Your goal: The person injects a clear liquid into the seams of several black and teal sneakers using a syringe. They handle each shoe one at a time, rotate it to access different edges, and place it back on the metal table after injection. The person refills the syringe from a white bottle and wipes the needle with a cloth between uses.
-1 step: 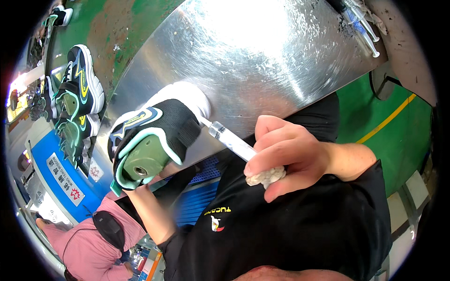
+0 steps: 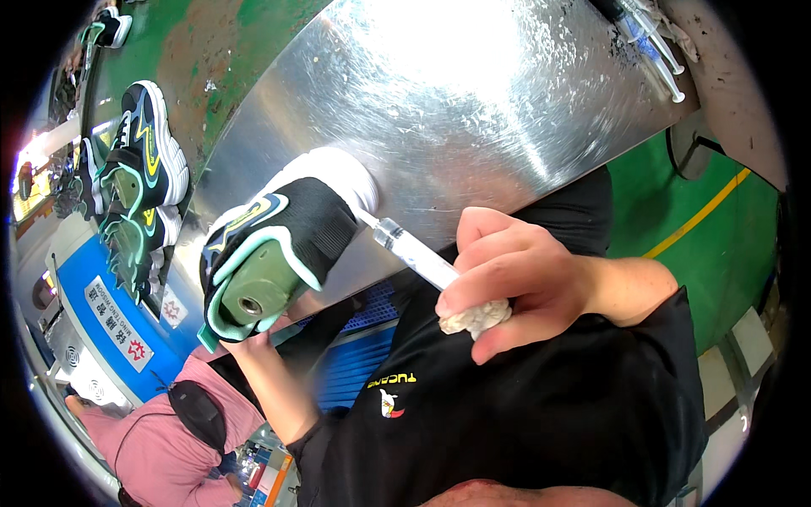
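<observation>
Head view: right hand (image 2: 515, 270) grips clear syringe (image 2: 414, 252), tip at sneaker (image 2: 283, 245).

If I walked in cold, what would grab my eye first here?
Probably the black, green and white shoe at centre left, propped against the shiny metal table. Next, the right hand holding a clear syringe, tip at the shoe. More matching shoes stand at far left.

A shoe factory floor is showing here: a scuffed steel workbench (image 2: 473, 101) is filling the view, finished sneakers (image 2: 139, 160) are queuing on a line beside it, and green painted flooring (image 2: 718, 245) with a yellow stripe is running underneath.
</observation>
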The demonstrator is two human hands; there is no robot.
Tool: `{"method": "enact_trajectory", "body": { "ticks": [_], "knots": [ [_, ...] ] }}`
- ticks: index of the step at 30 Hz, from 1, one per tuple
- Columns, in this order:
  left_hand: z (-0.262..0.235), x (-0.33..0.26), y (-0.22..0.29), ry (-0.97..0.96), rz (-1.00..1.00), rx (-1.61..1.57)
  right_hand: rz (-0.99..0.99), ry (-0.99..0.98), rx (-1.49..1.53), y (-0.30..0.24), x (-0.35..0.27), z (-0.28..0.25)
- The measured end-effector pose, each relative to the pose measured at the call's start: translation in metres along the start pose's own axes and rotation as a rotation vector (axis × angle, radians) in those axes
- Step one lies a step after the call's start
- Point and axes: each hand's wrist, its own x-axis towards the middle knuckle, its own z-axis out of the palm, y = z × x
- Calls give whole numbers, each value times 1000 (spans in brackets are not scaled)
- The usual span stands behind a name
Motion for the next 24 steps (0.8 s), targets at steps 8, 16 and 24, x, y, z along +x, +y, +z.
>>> {"method": "enact_trajectory", "body": {
  "ticks": [8, 16, 24],
  "knots": [
    [35, -65, -1, 191, -180, -291, 70, -22, -6, -1, 3, 11],
    [78, -108, -21, 84, -318, -329, 34, 23, -72, 1, 0, 19],
    [111, -123, -38, 88, -428, -567, 26, -31, -118, -8, 5, 23]
  ]
}}
